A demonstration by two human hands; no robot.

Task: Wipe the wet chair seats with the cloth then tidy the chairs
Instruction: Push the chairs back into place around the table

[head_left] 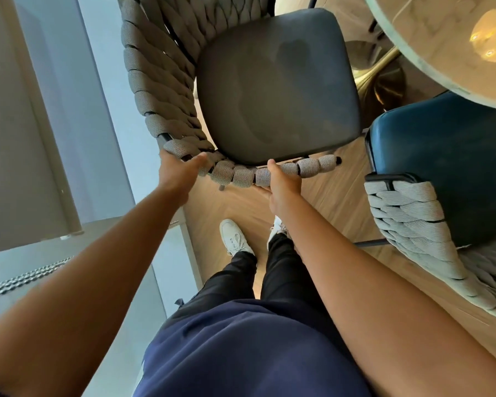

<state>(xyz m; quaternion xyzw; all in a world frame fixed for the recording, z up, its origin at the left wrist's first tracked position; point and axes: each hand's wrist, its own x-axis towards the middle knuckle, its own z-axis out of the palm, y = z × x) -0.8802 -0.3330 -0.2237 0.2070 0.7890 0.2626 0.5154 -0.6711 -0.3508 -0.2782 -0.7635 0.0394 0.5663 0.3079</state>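
— From the head camera, looking straight down: a person stands behind the grey-seated chair [278, 87] and holds its rope-wrapped back rail [241, 173] with both hands. What are the fingers doing?

— The left hand [181, 170] grips the rail where it curves, thumb on top, fingers curled over the far side. The right hand [284, 181] clamps it further along, thumb on top, fingers tucked beneath. No cloth shows in either hand or anywhere in view.

— And where does the chair stand?

— Its seat lies just beyond the rail, with the round marble table [441, 47] past the seat's far right corner. A second chair, the blue-seated chair [447, 156], sits right of the grey one, half under the table's edge. The seat shows faint darker patches; whether damp or shadow, I can't tell.

— So this is the tidying step?

— It looks so. To do it well, I'd judge an even push from both hands is needed, steering toward the table's brass pedestal [384, 78], keeping the legs low over the wooden floor [232, 207] and clear of the blue chair's woven arm.
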